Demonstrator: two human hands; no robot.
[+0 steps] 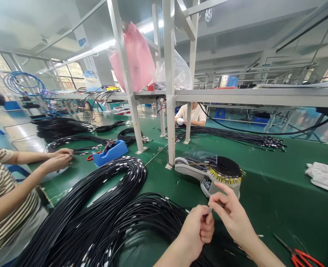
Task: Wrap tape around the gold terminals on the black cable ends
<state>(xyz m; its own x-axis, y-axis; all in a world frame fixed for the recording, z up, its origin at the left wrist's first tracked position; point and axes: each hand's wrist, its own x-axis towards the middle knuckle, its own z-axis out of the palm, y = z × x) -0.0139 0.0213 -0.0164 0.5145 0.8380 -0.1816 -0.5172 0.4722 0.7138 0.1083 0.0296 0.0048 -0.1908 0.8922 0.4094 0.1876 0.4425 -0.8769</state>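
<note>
My left hand [196, 229] is closed in a fist around the end of a thin black cable [210, 210], just in front of me on the green table [278, 185]. My right hand [230, 213] meets it from the right, thumb and forefinger pinched on the cable's small metal tip. A large bundle of black cables [102, 218] with white labels spreads to the left of my hands. Right behind my hands stands a grey automatic tape dispenser [211, 172] with a black round top.
A person in a striped top sits at the left, hands [59, 159] on more cables. A blue tape holder [110, 152] sits beyond the bundle. Red-handled cutters [303, 256] lie at lower right, white cloths [324, 176] at the right edge. White frame posts [169, 92] rise mid-table.
</note>
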